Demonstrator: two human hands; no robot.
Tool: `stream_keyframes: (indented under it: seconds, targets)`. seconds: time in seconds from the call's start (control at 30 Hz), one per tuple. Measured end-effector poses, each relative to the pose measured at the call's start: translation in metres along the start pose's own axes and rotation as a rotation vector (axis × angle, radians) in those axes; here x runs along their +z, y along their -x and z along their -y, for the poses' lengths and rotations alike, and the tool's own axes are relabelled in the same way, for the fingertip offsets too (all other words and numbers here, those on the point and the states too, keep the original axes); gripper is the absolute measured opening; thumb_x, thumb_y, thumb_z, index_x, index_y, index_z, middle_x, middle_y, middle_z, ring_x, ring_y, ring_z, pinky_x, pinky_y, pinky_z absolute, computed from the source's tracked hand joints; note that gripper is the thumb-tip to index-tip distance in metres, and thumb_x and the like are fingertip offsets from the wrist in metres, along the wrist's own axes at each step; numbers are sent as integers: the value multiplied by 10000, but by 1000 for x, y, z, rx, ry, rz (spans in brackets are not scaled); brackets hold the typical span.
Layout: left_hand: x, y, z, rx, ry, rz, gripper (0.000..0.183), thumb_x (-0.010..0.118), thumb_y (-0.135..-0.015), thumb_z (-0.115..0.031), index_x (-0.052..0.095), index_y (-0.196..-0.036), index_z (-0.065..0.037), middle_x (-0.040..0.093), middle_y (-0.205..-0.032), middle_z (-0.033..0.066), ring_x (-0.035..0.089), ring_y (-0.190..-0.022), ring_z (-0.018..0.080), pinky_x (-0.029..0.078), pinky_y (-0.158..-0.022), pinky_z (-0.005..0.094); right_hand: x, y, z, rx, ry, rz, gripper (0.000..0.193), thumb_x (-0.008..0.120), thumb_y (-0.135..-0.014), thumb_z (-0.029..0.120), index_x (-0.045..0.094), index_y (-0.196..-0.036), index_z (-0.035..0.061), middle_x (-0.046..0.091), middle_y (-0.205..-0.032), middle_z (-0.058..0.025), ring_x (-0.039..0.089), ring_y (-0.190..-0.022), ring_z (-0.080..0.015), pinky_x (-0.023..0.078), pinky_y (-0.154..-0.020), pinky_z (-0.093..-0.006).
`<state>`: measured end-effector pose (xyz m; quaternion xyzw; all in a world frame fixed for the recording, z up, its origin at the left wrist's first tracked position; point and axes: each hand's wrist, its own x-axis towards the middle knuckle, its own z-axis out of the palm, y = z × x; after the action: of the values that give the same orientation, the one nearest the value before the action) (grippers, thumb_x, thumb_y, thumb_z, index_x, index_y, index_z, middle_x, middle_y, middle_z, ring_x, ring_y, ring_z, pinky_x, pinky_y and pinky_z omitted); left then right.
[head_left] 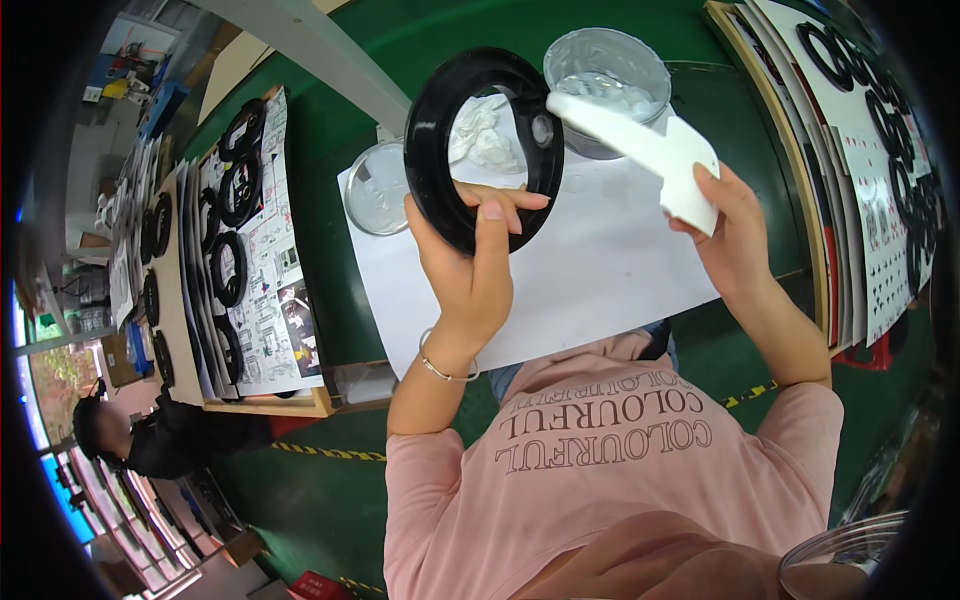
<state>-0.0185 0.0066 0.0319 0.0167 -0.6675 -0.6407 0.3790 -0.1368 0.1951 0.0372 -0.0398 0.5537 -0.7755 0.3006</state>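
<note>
Closest in, the person's pink short-sleeved shirt (610,470) fills the lower middle of the view, with both bare forearms rising from it toward a table. At the lower right edge sits the rim of a clear round container (845,555). The left hand (470,265), with a thin metal bracelet (445,370) at the wrist, is clasped on the lower rim of a glossy black plastic ring (432,150), thumb across the front and fingers behind, holding it upright above the table so that the table shows through its wide opening. The right hand (725,235) is closed around the handle of a flat white plastic spatula (640,145), whose blade slants up and left until its tip touches the right side of the black ring's rim. Beneath both hands lies a large sheet of white paper (600,270) spread over the green table top (340,280). On that sheet, just left of the ring, stands a small clear round dish (372,190) with whitish residue, and seen through the ring's opening is a crumpled white wad (480,135). Just behind the spatula blade stands a grey round tub of white paste (607,75). Farther off, boards covered in printed paper carry rows of more black rings on the left (235,230) and on the right (880,120). At the far lower left another person in dark clothing (150,440) sits well apart.
</note>
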Motion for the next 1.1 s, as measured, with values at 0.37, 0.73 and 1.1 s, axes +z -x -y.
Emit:
stream_keyframes:
  seconds: [0.37,0.73,1.1]
  targets:
    - [-19,0,-6,-227,290,-170,77,383,-857,-35,327,-908,-47,458,-641,70,589,-671,267,462,-707,371,-53,-21,28,-1444,1753,248,215,546,-727,30,595,-935,3,597,-975,-143,593,-882,-270,487,-763,-315]
    - [-9,-1,-4,-233,242,-47,84,375,-866,-28,323,-929,-47,457,-644,71,591,-661,248,463,-695,342,-57,32,67,-1406,1639,144,238,576,-683,-5,590,-921,0,599,-962,-168,603,-846,-308,501,-734,-351]
    - [-7,3,-9,-213,198,39,94,391,-874,-45,318,-934,-41,472,-653,75,601,-672,235,463,-674,315,-10,24,60,-1630,1563,544,227,603,-659,106,588,-877,44,617,-919,-131,609,-852,-258,495,-742,-328]
